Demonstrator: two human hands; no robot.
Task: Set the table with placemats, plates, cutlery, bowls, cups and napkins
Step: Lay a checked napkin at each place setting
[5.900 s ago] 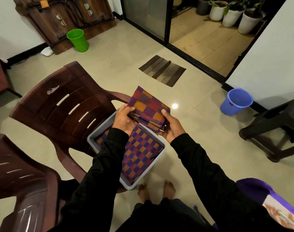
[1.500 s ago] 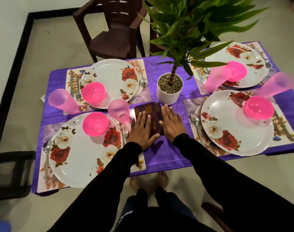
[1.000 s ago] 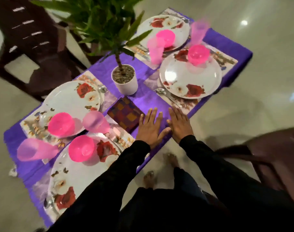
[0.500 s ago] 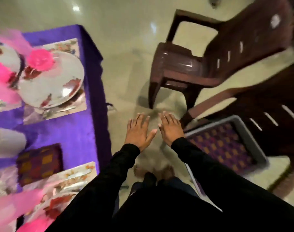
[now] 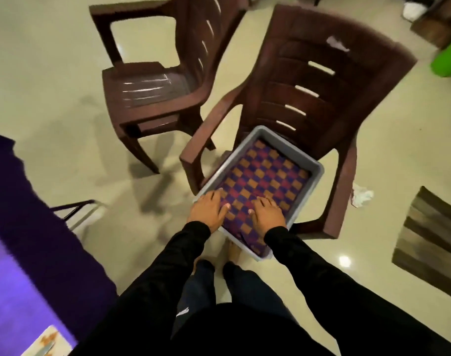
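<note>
Checked cloth in purple, red and orange, the napkins (image 5: 264, 178), lies stacked in a grey tub (image 5: 313, 164) that sits on the seat of a brown plastic chair (image 5: 319, 73). Both hands are down on the near end of the stack: the left hand (image 5: 209, 209) over the tub's left rim, the right hand (image 5: 268, 214) just beside it on the cloth. Fingers point forward onto the fabric with thumbs turned in toward each other; the view is soft with blur, so whether either grip has closed on a napkin or merely lies flat on it cannot be told.

Likely the next step is lifting one napkin off for the purple desk (image 5: 19, 227), which shows at the left edge, well apart from the chair.

Several things could go wrong. The folded pieces share one pattern and lie close together, so a pinch could catch two layers or only the top fold, and the napkin would open out as it rises. The tub hangs over the front of the seat toward the person; a downward press or a tug on its near end could tip it or slide it off onto the floor. A second chair (image 5: 152, 73) stands close on the left and could be knocked when turning to the desk.
</note>
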